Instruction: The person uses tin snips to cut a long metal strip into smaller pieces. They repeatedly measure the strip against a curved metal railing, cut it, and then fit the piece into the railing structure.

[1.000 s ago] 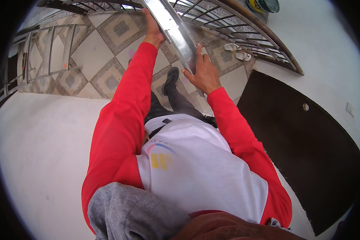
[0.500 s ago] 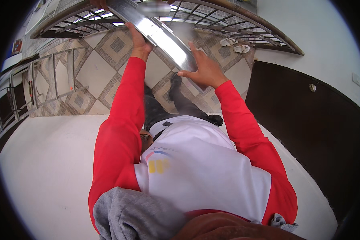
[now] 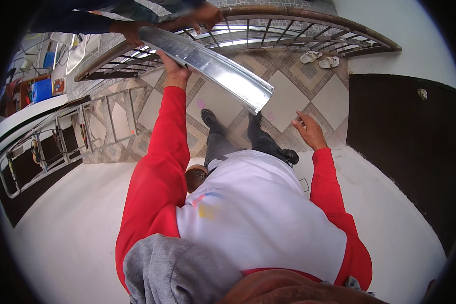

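A long, shiny metal channel (image 3: 223,71) slants from the top left down toward the middle right, over the railing and tiled floor. My left hand (image 3: 175,71) is closed on the underside of its upper part. My right hand (image 3: 309,129) is apart from the channel, below and right of its lower end, with fingers loosely spread and holding nothing. A co-worker in dark sleeves reaches in at the top: one hand (image 3: 130,33) is at the channel's upper end, the other (image 3: 207,16) is by the railing's top rail.
A curved railing (image 3: 258,11) crosses the top. An aluminium ladder (image 3: 107,117) lies at the left; a blue container (image 3: 41,91) stands beyond. Pale sandals (image 3: 328,62) sit near the railing's foot. A dark door (image 3: 395,131) is on the right, a white wall (image 3: 375,30) above it.
My right hand has let go of the channel and moved down and right. The co-worker's hands and sleeves have come into view at the top. The view has shifted.
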`<action>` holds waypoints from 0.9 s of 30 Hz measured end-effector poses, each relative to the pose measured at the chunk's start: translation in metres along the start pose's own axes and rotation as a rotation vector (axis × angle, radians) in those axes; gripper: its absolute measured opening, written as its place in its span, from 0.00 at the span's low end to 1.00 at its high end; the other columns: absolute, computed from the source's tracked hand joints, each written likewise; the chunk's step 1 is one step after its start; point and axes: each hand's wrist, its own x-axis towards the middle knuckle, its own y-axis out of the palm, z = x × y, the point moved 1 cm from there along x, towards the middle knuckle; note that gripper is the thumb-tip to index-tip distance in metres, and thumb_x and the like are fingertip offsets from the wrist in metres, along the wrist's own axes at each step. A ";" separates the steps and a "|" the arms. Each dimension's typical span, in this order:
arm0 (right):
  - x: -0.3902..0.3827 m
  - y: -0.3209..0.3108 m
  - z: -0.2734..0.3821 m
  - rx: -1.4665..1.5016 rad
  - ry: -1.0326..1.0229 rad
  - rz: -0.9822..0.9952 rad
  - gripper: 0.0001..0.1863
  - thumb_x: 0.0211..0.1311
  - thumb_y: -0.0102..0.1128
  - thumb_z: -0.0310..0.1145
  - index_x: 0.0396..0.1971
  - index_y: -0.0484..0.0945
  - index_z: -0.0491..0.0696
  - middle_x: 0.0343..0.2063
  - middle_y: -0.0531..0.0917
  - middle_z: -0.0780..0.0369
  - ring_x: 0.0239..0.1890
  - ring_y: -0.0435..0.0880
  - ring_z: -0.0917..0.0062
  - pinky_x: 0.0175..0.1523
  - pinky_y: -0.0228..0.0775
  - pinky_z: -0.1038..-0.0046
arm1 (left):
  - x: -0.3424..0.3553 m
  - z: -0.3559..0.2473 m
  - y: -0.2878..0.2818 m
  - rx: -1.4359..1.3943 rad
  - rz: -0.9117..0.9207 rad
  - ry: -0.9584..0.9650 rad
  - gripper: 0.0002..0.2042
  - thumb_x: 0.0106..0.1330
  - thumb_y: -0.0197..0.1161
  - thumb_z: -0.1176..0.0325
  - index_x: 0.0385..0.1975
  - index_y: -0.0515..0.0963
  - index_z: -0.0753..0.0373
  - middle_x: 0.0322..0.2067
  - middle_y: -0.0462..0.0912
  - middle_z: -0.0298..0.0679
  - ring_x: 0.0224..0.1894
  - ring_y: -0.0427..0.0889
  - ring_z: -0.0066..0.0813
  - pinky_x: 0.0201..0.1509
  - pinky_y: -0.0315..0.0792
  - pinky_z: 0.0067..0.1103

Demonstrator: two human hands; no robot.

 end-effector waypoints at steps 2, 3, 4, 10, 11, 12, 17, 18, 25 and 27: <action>-0.022 0.015 -0.013 -0.059 0.043 0.098 0.31 0.66 0.66 0.48 0.63 0.75 0.45 0.46 0.84 0.52 0.41 0.86 0.63 0.50 0.77 0.63 | 0.004 0.011 -0.002 -0.032 -0.106 -0.005 0.47 0.65 0.38 0.21 0.71 0.62 0.56 0.65 0.72 0.47 0.63 0.74 0.54 0.69 0.69 0.48; -0.030 0.022 -0.014 -0.064 0.100 0.149 0.32 0.64 0.68 0.47 0.63 0.76 0.45 0.46 0.84 0.53 0.41 0.86 0.65 0.49 0.77 0.63 | 0.003 0.020 -0.003 -0.031 -0.096 0.055 0.46 0.66 0.39 0.22 0.71 0.62 0.56 0.67 0.70 0.45 0.65 0.73 0.50 0.70 0.69 0.45; -0.037 0.026 -0.012 -0.041 0.094 0.167 0.32 0.63 0.68 0.46 0.62 0.76 0.44 0.46 0.84 0.54 0.40 0.86 0.67 0.49 0.77 0.64 | 0.004 0.024 -0.005 -0.026 -0.162 0.112 0.44 0.68 0.40 0.24 0.71 0.63 0.56 0.67 0.71 0.44 0.64 0.74 0.51 0.70 0.69 0.45; -0.050 0.011 0.076 0.255 -0.020 0.295 0.26 0.64 0.68 0.42 0.58 0.79 0.44 0.44 0.85 0.56 0.40 0.84 0.72 0.48 0.76 0.70 | -0.004 0.039 -0.023 -0.215 -0.077 -0.061 0.48 0.64 0.39 0.20 0.67 0.66 0.61 0.56 0.78 0.55 0.56 0.80 0.57 0.64 0.73 0.50; -0.049 -0.002 0.098 0.270 -0.079 0.334 0.25 0.64 0.68 0.42 0.56 0.80 0.44 0.42 0.86 0.57 0.39 0.83 0.73 0.46 0.75 0.71 | -0.005 0.039 -0.026 -0.210 -0.082 -0.069 0.53 0.58 0.40 0.16 0.65 0.67 0.63 0.54 0.78 0.58 0.58 0.78 0.65 0.64 0.71 0.59; -0.046 -0.013 0.122 0.329 -0.190 0.360 0.23 0.64 0.68 0.42 0.54 0.82 0.45 0.40 0.86 0.59 0.38 0.83 0.74 0.45 0.75 0.72 | -0.006 0.037 -0.029 -0.135 -0.068 -0.080 0.55 0.54 0.42 0.15 0.64 0.68 0.65 0.52 0.79 0.57 0.57 0.79 0.63 0.63 0.72 0.58; 0.034 -0.020 0.202 0.069 -0.395 0.067 0.19 0.67 0.65 0.39 0.53 0.83 0.45 0.41 0.86 0.61 0.40 0.85 0.75 0.42 0.75 0.75 | -0.015 0.033 -0.037 -0.054 0.006 -0.074 0.49 0.63 0.44 0.21 0.68 0.64 0.62 0.57 0.79 0.54 0.58 0.79 0.59 0.67 0.71 0.47; 0.059 -0.008 0.210 0.011 -0.496 -0.020 0.19 0.68 0.65 0.40 0.54 0.82 0.46 0.42 0.86 0.60 0.40 0.85 0.72 0.43 0.76 0.72 | -0.017 0.032 -0.038 -0.052 0.007 -0.074 0.49 0.63 0.44 0.22 0.69 0.63 0.62 0.58 0.78 0.55 0.59 0.79 0.59 0.68 0.70 0.46; 0.139 0.066 0.218 -0.208 -0.440 0.113 0.32 0.68 0.62 0.41 0.71 0.67 0.55 0.51 0.81 0.52 0.54 0.81 0.54 0.58 0.73 0.56 | -0.022 0.031 -0.040 -0.067 0.001 -0.083 0.47 0.67 0.41 0.24 0.69 0.62 0.63 0.59 0.77 0.54 0.61 0.78 0.56 0.70 0.69 0.43; 0.142 0.072 0.222 -0.220 -0.416 0.127 0.34 0.68 0.61 0.40 0.73 0.63 0.59 0.53 0.80 0.51 0.54 0.81 0.53 0.58 0.73 0.55 | -0.022 0.032 -0.040 -0.038 -0.018 -0.050 0.47 0.66 0.42 0.23 0.68 0.62 0.63 0.57 0.78 0.52 0.60 0.79 0.54 0.69 0.70 0.43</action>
